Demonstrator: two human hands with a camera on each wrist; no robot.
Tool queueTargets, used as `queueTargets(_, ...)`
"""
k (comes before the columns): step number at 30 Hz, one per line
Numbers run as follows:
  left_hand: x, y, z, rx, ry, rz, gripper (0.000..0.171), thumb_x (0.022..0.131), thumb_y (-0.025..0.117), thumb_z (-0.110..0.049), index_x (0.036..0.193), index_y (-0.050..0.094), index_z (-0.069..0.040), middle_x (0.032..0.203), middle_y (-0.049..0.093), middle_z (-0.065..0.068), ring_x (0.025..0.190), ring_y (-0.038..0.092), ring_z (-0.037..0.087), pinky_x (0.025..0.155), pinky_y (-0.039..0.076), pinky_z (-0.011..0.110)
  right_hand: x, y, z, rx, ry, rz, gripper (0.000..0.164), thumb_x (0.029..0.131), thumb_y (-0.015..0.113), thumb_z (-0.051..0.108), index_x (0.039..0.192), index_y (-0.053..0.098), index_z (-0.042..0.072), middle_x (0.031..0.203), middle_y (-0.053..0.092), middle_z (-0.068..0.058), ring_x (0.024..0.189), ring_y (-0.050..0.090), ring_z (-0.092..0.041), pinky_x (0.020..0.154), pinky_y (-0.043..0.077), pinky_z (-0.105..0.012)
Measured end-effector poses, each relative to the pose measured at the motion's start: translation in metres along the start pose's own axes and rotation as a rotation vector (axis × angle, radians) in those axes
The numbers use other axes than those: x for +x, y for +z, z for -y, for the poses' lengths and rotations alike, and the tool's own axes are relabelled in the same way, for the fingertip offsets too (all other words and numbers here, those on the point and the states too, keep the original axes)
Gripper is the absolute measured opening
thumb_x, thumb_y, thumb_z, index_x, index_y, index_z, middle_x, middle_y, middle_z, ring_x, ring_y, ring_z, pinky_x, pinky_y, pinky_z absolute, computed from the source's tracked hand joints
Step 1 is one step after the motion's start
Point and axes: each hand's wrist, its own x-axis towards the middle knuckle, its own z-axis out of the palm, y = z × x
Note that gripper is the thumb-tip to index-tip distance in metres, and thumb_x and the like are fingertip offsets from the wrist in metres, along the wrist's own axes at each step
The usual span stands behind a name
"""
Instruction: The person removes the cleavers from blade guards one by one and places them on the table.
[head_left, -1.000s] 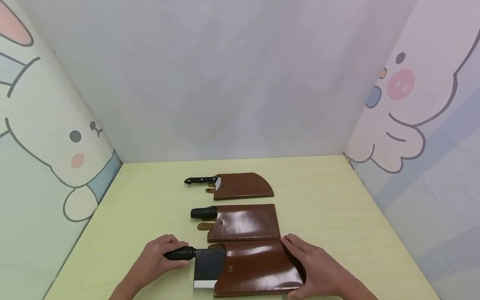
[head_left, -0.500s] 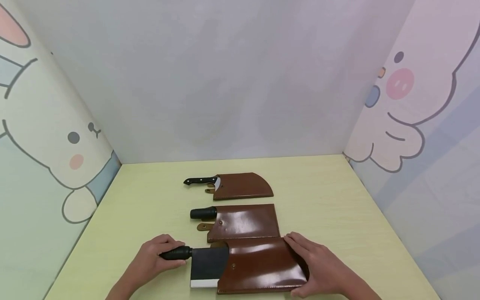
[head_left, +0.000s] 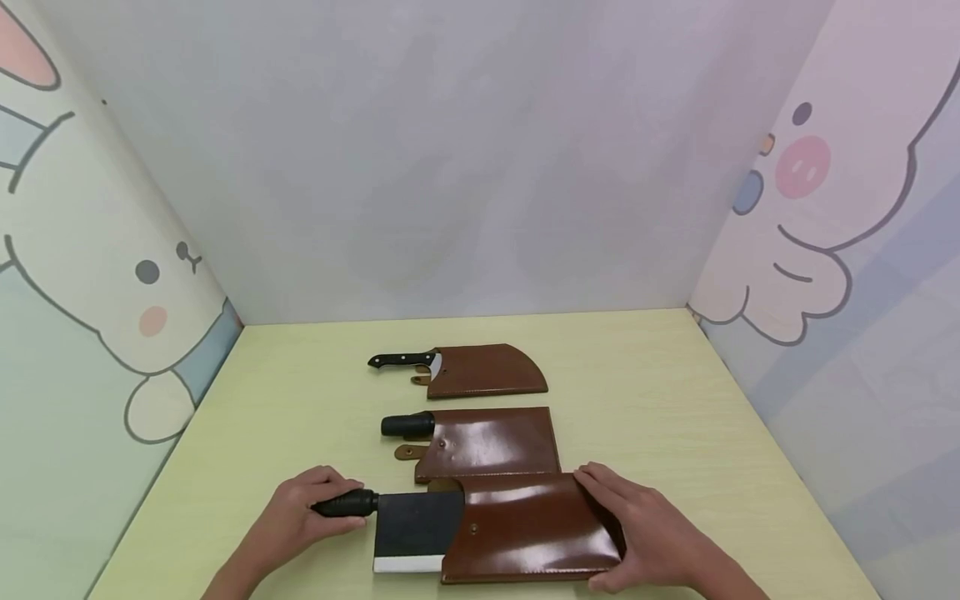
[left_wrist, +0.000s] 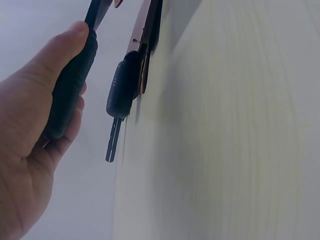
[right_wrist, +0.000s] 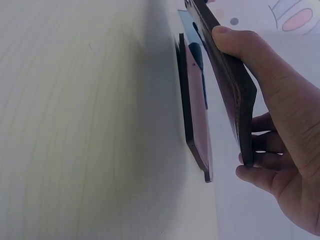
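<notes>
Tabletop (head_left: 660,400): pale yellow with fine wood grain; its far edge meets the grey far wall (head_left: 450,167), and broad stretches of it run out left and right of the row of sheaths.
Side walls (head_left: 877,417): printed with large pale cartoon animals, they bound the tabletop's left and right edges.
Spacing: the near sheath (head_left: 540,525) lies just beside or slightly over the middle sheath (head_left: 498,446) in the head view; a narrow strip of tabletop separates middle and far.
Left hand (head_left: 296,512): fingers and thumb clamped round the cleaver's black handle (head_left: 348,502), the thumb lying along it toward the blade.
Right hand (head_left: 652,529): clamped on the right end of the near sheath, thumb at the near corner, fingers at the far one; the right wrist view shows the sheath raised off the tabletop.
Cleaver (head_left: 408,529): broad, flat dark blade with a bright strip along its near edge, its right part inside the near sheath.
Near sheath: glossy brown, leather-like, with a curved mouth at left and a small metal stud.
Middle sheath: shiny brown and squared, a thick black grip (head_left: 405,425) and a tan strap (head_left: 409,452) jutting left.
Far sheath (head_left: 491,371): duller brown, rounded at right, with a riveted black knife handle (head_left: 401,360) at left.
</notes>
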Motion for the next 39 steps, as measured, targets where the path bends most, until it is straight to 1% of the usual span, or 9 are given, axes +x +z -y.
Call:
queueTargets(5,0.000,-0.001,0.001,-0.007,-0.007,0.003,0.033,0.072,0.093,-0.036,0.102,0.080,-0.028,0.095,0.061,-0.023,0.082,0.055,-0.004,0.065,0.050,0.022,-0.001,-0.002,-0.002,-0.003,-0.004,0.004,0.117,0.062,0.080,0.081,0.149,0.051,0.008,0.146,0.055,-0.010,0.112,0.067,-0.025,0.081,0.057,-0.038)
queueTargets(9,-0.001,-0.002,0.002,-0.003,-0.016,0.005,0.033,0.072,0.093,-0.036,0.102,0.080,-0.028,0.096,0.062,-0.022,0.082,0.055,-0.003,0.065,0.051,0.022,-0.003,-0.002,-0.004,-0.007,0.010,0.016,0.117,0.062,0.080,0.082,0.150,0.050,0.010,0.147,0.055,-0.011,0.112,0.067,-0.026,0.081,0.057,-0.040)
queueTargets(13,-0.002,-0.003,0.004,0.001,-0.025,0.011,0.033,0.072,0.092,-0.037,0.102,0.081,-0.028,0.096,0.062,-0.022,0.082,0.055,-0.004,0.065,0.051,0.022,-0.004,-0.001,-0.005,0.010,0.023,0.030,0.118,0.061,0.080,0.082,0.150,0.051,0.011,0.148,0.055,-0.010,0.113,0.067,-0.025,0.081,0.057,-0.039)
queueTargets(19,-0.006,-0.003,0.006,-0.011,-0.023,0.010,0.033,0.072,0.093,-0.035,0.102,0.080,-0.029,0.096,0.062,-0.022,0.083,0.056,-0.003,0.065,0.051,0.023,-0.005,0.000,-0.007,0.049,0.033,0.056,0.116,0.063,0.079,0.081,0.150,0.050,0.010,0.149,0.053,-0.010,0.115,0.066,-0.025,0.082,0.057,-0.038)
queueTargets(25,-0.009,-0.004,0.008,-0.031,-0.019,0.002,0.033,0.072,0.093,-0.034,0.102,0.079,-0.030,0.096,0.062,-0.022,0.082,0.056,-0.003,0.064,0.049,0.020,-0.007,0.000,-0.009,0.028,0.011,0.029,0.116,0.062,0.081,0.080,0.149,0.052,0.009,0.148,0.054,-0.008,0.114,0.066,-0.022,0.082,0.057,-0.036)
queueTargets(31,-0.011,-0.006,0.008,-0.034,-0.008,-0.004,0.034,0.072,0.093,-0.033,0.102,0.079,-0.031,0.096,0.063,-0.022,0.082,0.056,-0.003,0.066,0.047,0.016,-0.009,-0.002,-0.009,0.041,0.020,0.027,0.116,0.061,0.082,0.080,0.149,0.053,0.009,0.148,0.054,-0.008,0.114,0.066,-0.022,0.082,0.057,-0.035)
queueTargets(39,-0.013,-0.010,0.006,-0.008,-0.053,0.012,0.032,0.072,0.092,-0.036,0.102,0.079,-0.032,0.096,0.063,-0.022,0.082,0.056,-0.002,0.065,0.051,0.023,-0.015,-0.002,-0.013,0.029,0.040,0.040,0.117,0.061,0.080,0.081,0.150,0.052,0.011,0.149,0.054,-0.008,0.115,0.066,-0.023,0.081,0.057,-0.037)
